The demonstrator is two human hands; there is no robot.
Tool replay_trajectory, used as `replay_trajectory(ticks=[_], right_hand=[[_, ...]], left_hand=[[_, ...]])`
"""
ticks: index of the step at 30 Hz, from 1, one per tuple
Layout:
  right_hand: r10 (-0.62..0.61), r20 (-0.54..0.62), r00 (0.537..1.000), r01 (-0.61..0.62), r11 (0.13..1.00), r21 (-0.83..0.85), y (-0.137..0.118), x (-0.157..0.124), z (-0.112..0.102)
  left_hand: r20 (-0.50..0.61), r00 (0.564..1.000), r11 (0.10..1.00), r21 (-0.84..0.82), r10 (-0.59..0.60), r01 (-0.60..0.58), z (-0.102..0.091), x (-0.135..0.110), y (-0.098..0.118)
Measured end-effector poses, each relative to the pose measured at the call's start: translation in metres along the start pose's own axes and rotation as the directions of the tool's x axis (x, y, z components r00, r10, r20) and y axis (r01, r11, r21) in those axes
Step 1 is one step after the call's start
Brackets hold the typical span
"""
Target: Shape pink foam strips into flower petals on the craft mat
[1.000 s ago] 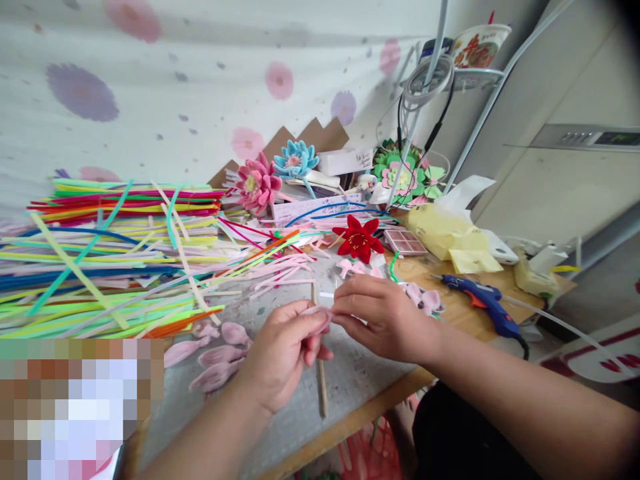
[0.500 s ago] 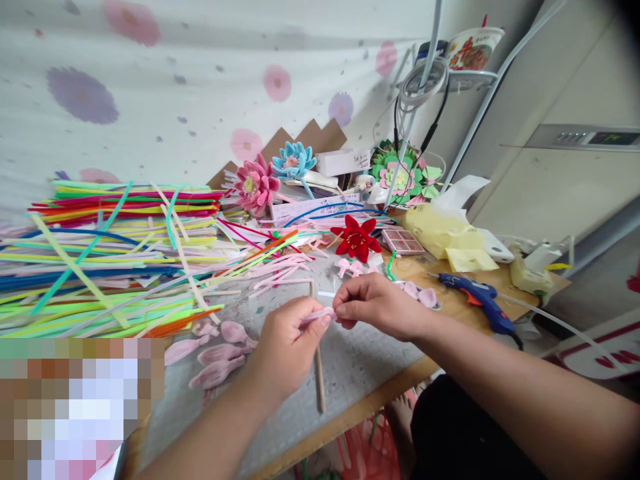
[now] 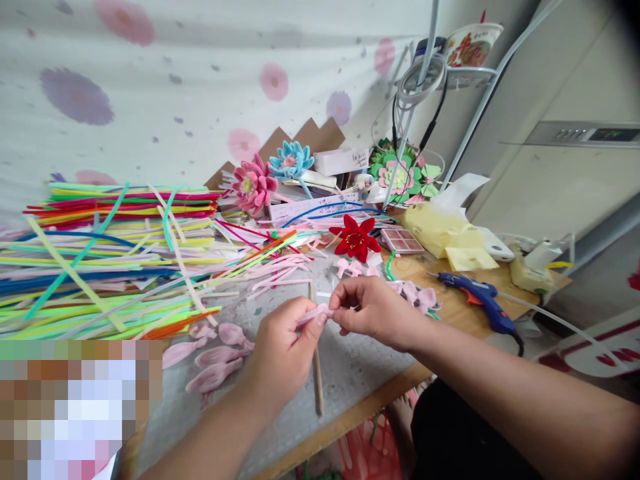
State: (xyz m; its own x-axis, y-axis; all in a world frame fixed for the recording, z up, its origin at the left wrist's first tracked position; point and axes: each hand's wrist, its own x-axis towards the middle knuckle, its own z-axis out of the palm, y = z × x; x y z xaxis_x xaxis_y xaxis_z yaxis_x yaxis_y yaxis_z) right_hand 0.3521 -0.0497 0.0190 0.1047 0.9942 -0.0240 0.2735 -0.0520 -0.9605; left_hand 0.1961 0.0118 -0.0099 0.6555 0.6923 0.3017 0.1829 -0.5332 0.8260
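My left hand (image 3: 287, 340) is closed around a pale pink pipe-cleaner petal (image 3: 313, 313), its thumb pressing along the near side. At the petal's right end, my right hand (image 3: 363, 307) pinches the tip between thumb and forefinger. Under the hands lies a thin wooden stick (image 3: 319, 383) on the grey cutting mat (image 3: 360, 373). Left of my left hand rest several finished pink petals (image 3: 215, 377). Beyond my right hand are more small pink pieces (image 3: 417, 297), partly hidden by the wrist. A red pipe-cleaner flower (image 3: 355, 238) lies just past the hands.
Heaps of coloured pipe cleaners (image 3: 100, 267) cover the left side. A blue glue gun (image 3: 477, 300) lies at right, near a yellow tissue pack (image 3: 440, 230). Pink (image 3: 253, 187) and blue (image 3: 291, 160) flowers stand at the back. A metal pole (image 3: 413, 120) with looped cables rises behind.
My right fingers have shifted slightly on the petal's end, with the other fingers curling a little differently. The view has moved slightly; both hands keep their hold.
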Motion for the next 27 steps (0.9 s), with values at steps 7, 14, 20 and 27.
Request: replay_trajectory(ticks=[7, 14, 20, 27], right_hand=[[-0.131, -0.026, 0.991, 0.133, 0.988, 0.073, 0.005, -0.001, 0.005], [-0.123, -0.033, 0.992, 0.127, 0.939, 0.320, 0.003, -0.003, 0.012], [-0.082, -0.104, 0.991, 0.122, 0.877, 0.464, 0.007, -0.002, 0.020], [-0.114, -0.081, 0.990, 0.136, 0.915, 0.380, 0.002, -0.005, 0.020]], left_hand=[[0.094, 0.984, 0.856, -0.486, -0.152, 0.178, 0.003, 0.000, 0.003], [0.048, 0.989, 0.853, -0.500, -0.143, 0.147, 0.001, 0.000, 0.003], [-0.005, 0.991, 0.933, -0.340, -0.130, 0.120, -0.001, -0.002, 0.003], [0.181, 0.946, 0.618, -0.721, -0.268, 0.314, 0.000, 0.002, 0.015]])
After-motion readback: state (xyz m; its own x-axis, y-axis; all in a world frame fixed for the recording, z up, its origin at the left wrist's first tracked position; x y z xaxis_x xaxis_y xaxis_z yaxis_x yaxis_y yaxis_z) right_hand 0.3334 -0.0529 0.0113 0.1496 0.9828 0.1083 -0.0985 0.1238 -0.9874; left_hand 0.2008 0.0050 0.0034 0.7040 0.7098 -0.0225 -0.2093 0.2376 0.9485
